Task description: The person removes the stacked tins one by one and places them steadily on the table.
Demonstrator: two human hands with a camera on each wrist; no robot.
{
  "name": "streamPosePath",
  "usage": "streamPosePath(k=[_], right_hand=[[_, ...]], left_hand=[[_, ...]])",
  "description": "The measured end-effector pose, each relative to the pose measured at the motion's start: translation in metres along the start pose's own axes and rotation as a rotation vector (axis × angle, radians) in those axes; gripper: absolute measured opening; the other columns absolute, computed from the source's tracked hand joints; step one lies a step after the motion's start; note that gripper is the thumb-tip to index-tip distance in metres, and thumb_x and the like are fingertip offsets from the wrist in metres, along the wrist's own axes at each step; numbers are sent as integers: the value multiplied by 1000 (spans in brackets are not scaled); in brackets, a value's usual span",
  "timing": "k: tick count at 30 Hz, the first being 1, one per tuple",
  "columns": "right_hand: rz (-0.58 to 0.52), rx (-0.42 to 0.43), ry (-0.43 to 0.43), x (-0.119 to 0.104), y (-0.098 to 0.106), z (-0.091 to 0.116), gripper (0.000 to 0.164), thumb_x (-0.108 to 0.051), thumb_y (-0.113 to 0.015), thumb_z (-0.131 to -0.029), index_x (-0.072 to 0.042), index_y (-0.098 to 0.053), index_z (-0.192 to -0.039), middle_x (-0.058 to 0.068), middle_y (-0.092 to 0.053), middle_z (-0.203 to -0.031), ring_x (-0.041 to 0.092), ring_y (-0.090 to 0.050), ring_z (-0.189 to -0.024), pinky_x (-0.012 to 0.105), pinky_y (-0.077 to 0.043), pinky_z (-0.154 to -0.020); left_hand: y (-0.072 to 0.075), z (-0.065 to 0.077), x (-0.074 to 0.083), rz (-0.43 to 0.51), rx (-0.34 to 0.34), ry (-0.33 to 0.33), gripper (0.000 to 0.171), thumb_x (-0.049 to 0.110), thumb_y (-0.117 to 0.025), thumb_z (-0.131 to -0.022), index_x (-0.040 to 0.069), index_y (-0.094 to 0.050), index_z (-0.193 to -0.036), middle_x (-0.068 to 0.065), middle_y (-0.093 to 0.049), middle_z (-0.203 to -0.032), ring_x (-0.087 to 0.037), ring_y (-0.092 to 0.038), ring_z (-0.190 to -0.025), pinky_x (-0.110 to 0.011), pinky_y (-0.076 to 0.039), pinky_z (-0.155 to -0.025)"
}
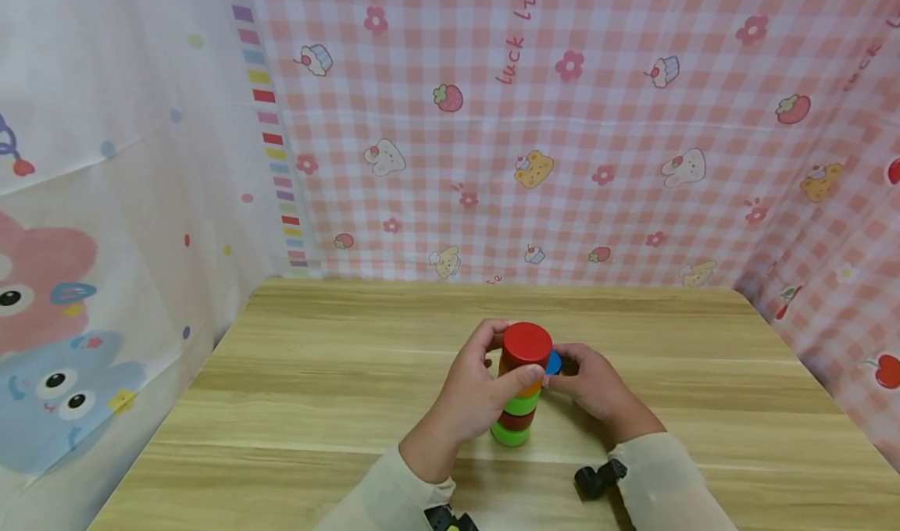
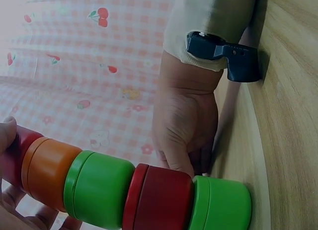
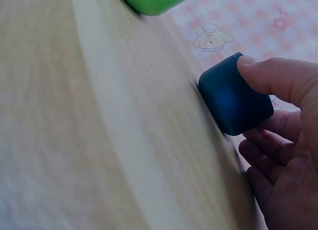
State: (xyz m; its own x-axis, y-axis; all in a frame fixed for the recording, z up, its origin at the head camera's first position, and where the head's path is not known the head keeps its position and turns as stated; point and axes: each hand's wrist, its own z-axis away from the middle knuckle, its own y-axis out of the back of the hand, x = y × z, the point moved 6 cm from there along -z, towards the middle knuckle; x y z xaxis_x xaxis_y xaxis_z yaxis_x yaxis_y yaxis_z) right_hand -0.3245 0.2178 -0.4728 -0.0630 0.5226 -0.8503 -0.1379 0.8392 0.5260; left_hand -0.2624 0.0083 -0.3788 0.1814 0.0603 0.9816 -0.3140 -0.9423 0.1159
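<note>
A tower of round red, orange and green blocks (image 1: 519, 404) stands upright near the middle of the wooden table. My left hand (image 1: 478, 390) grips it near the top, thumb across the front, the far fingers partly hidden behind. The topmost block (image 1: 527, 342) is red; below the thumb come orange, green, dark red and green. Just right of the tower, my right hand (image 1: 596, 379) pinches a blue block (image 3: 233, 96) between thumb and fingers, low over the table. In the head view the tower partly covers this blue block. Each block in the left wrist view shows a seam near one end.
The wooden table (image 1: 316, 406) reaches back to a pink checked cloth (image 1: 450, 195) hanging behind it. A white printed cloth (image 1: 162, 226) hangs along the left side. Black wrist devices (image 1: 598, 478) sit at both sleeve cuffs.
</note>
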Motion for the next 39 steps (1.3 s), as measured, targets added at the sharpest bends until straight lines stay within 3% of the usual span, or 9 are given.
streamPosePath(k=[6,15,30,39], right_hand=[[6,-2,-18,-1,-1,1,66,-27,-81,-94,1,-55,-148,22,-56,-150,41,-51,-138,61,-37,-119],[-82,-15,-14,-2,-2,1,68,-31,-77,-98,-1,-50,-152,19,-57,-149,36,-56,-134,56,-45,-114],[-156,11,-2,-7,1,1,61,-26,-68,-104,-1,-45,-155,20,-53,-152,37,-50,-138,57,-37,-119],[-194,-8,-37,-8,2,3,68,-43,-60,-107,-2,-40,-158,21,-46,-160,40,-40,-149,61,-27,-124]], left_hand=[[0,0,0,7,-4,2,49,29,-79,-96,23,-57,-139,1,-61,-135,-22,-50,-132,-58,-32,-113],[0,0,-1,41,-2,-2,50,29,-79,-96,23,-57,-140,1,-62,-134,-21,-51,-131,-60,-32,-114],[0,-1,-1,48,3,-13,55,27,-80,-95,22,-57,-144,1,-63,-135,-21,-51,-131,-61,-31,-114],[0,0,-1,39,-11,-24,58,31,-82,-93,24,-56,-145,2,-63,-135,-19,-52,-131,-59,-33,-114]])
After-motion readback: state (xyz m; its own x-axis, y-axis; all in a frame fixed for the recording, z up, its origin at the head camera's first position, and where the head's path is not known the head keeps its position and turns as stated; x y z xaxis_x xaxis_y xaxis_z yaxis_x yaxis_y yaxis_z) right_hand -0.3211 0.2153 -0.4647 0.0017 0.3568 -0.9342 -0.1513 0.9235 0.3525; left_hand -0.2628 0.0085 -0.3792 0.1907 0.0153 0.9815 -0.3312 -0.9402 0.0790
